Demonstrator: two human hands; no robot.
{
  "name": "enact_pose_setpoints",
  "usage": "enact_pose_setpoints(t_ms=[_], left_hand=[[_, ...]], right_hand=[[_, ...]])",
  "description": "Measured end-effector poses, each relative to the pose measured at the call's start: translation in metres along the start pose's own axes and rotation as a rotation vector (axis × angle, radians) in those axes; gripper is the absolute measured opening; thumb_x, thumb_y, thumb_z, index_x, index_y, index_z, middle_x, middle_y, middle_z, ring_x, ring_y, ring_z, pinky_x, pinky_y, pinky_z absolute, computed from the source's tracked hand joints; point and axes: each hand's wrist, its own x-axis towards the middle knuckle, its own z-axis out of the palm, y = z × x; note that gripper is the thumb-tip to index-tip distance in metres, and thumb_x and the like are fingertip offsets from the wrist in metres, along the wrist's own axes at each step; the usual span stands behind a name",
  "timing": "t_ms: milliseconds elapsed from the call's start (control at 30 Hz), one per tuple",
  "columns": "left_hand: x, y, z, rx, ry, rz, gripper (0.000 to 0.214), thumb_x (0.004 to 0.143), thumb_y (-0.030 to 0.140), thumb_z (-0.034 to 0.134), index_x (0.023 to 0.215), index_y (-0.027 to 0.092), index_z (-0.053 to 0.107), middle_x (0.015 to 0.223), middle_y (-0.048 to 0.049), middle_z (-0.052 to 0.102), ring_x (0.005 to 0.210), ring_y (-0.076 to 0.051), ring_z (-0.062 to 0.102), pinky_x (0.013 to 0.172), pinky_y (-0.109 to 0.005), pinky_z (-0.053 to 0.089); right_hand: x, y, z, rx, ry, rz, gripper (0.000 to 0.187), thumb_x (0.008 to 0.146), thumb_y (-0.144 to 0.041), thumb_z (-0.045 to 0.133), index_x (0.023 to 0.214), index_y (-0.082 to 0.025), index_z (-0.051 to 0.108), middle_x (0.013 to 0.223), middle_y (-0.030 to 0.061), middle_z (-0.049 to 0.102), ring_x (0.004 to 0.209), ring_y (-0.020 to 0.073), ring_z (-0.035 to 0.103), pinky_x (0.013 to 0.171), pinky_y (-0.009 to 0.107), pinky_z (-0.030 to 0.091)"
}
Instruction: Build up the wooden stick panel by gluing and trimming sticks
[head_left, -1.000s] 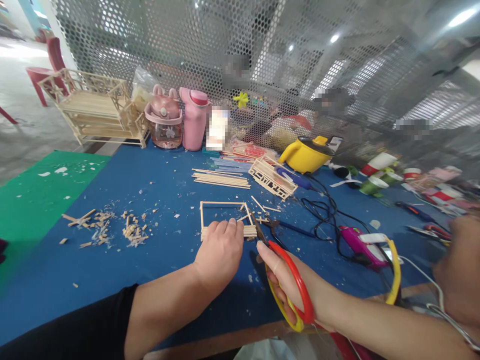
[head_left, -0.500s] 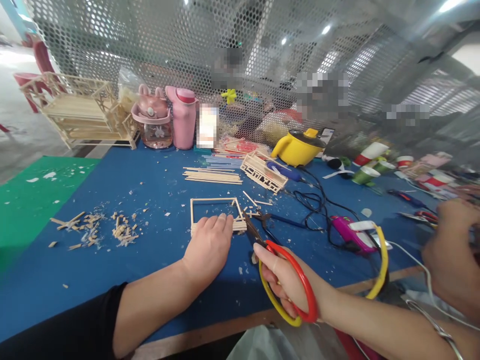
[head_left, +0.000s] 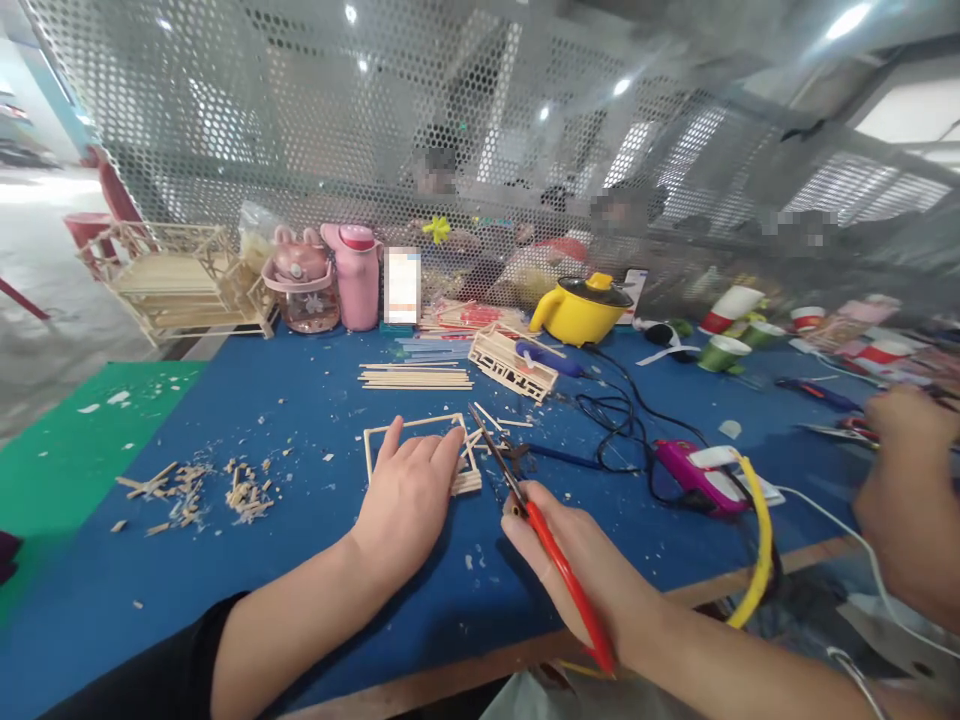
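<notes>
My left hand (head_left: 409, 495) bears down on a small rectangular frame of thin wooden sticks (head_left: 369, 455), its fingers bent over it and slightly apart. Several sticks lie side by side along the frame's near edge. In my right hand (head_left: 577, 560) are scissors with red and yellow handles (head_left: 571, 585). Their dark blades point up and left, with the tips close to the frame's right side. I cannot tell whether the blades touch a stick. Pliers with blue handles (head_left: 559, 455) lie just beyond the blades, beside loose stick pieces.
Stick offcuts (head_left: 251, 490) lie to the left. Behind are long sticks (head_left: 416, 378), a small stick model (head_left: 514, 365), a yellow pot (head_left: 585, 312), a pink bottle (head_left: 356, 280) and a larger stick structure (head_left: 180, 280). Cables run right, near another person's hand (head_left: 911, 430).
The scissors have turned edge-on, their tips now higher beside the frame. My left hand's fingers have spread a little, and the frame sits slightly tilted. The camera view has shifted upward.
</notes>
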Motion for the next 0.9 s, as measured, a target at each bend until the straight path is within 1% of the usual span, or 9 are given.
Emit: enact_pose_setpoints(t_ms=[67,167,300,367,433,600,700,800,900], left_hand=[[0.008,0.002,-0.005,-0.042,-0.022,-0.021,0.033,0.091,0.006,0.04,0.117,0.018,0.056,0.093,-0.0043,0.071,0.087,-0.018,0.067,0.102,-0.044,0.04],[0.016,0.0,-0.01,-0.052,-0.025,-0.063,0.031,0.09,0.008,0.041,0.111,0.02,0.06,0.096,-0.0051,0.072,0.084,-0.018,0.068,0.076,-0.03,0.053],[0.019,-0.006,-0.015,-0.086,-0.002,-0.153,0.027,0.092,0.015,0.041,0.108,0.021,0.062,0.094,-0.0056,0.072,0.082,-0.02,0.068,0.066,-0.027,0.051],[0.019,-0.005,-0.019,-0.131,0.005,-0.182,0.026,0.093,0.018,0.041,0.109,0.02,0.062,0.093,-0.0047,0.072,0.081,-0.019,0.068,0.067,-0.026,0.051],[0.018,0.0,-0.022,-0.184,0.002,-0.196,0.026,0.095,0.022,0.039,0.107,0.022,0.062,0.086,-0.0019,0.072,0.075,-0.016,0.066,0.064,-0.023,0.049],[0.011,0.018,-0.024,-0.506,-0.127,-0.313,0.032,0.096,0.032,0.035,0.082,0.022,0.062,0.065,0.0035,0.06,0.057,-0.012,0.052,0.054,-0.02,0.04],[0.007,0.024,-0.019,-0.662,-0.201,-0.382,0.033,0.095,0.036,0.036,0.08,0.02,0.061,0.068,0.0024,0.06,0.062,-0.013,0.051,0.058,-0.022,0.039],[0.005,0.025,-0.011,-0.756,-0.205,-0.417,0.032,0.094,0.037,0.038,0.084,0.02,0.063,0.072,0.0008,0.062,0.07,-0.015,0.054,0.064,-0.024,0.04],[0.003,0.023,-0.003,-0.837,-0.187,-0.473,0.031,0.093,0.04,0.041,0.088,0.019,0.063,0.071,0.0003,0.062,0.066,-0.014,0.052,0.06,-0.023,0.038]], right_hand=[[-0.002,-0.002,-0.002,-0.001,-0.005,-0.003,0.02,0.091,-0.04,0.044,0.084,-0.023,0.05,0.077,0.0028,0.066,0.071,0.0216,0.063,0.066,0.03,0.042],[-0.005,0.001,-0.009,-0.026,0.011,-0.054,0.021,0.091,-0.042,0.044,0.085,-0.023,0.05,0.077,0.0026,0.067,0.072,0.0221,0.063,0.067,0.03,0.042],[0.005,0.028,-0.038,-0.166,-0.022,-0.067,0.024,0.092,-0.046,0.042,0.098,-0.025,0.051,0.084,0.0018,0.069,0.08,0.0222,0.065,0.07,0.03,0.045],[0.024,0.049,-0.057,-0.392,0.008,0.0,0.031,0.09,-0.05,0.042,0.102,-0.023,0.052,0.083,0.0042,0.069,0.076,0.0233,0.066,0.065,0.03,0.046],[0.05,0.07,-0.076,-0.6,0.071,0.032,0.038,0.085,-0.05,0.049,0.108,-0.021,0.055,0.097,0.011,0.069,0.088,0.0284,0.065,0.068,0.034,0.047],[0.089,0.092,-0.106,-0.702,0.114,0.001,0.054,0.075,-0.034,0.062,0.125,-0.018,0.051,0.12,0.0157,0.061,0.108,0.0294,0.059,0.082,0.035,0.046],[0.073,0.08,-0.097,-0.756,0.167,-0.049,0.033,0.08,-0.031,0.055,0.11,-0.018,0.058,0.117,0.0161,0.061,0.11,0.0319,0.057,0.085,0.039,0.043],[0.044,0.068,-0.064,-0.753,0.064,-0.075,0.026,0.083,-0.047,0.052,0.077,-0.023,0.058,0.08,0.0079,0.068,0.074,0.0282,0.066,0.062,0.036,0.045],[0.028,0.068,-0.036,-0.741,0.057,-0.079,0.017,0.086,-0.032,0.048,0.075,-0.022,0.055,0.077,0.0075,0.068,0.071,0.0268,0.067,0.055,0.031,0.043]])
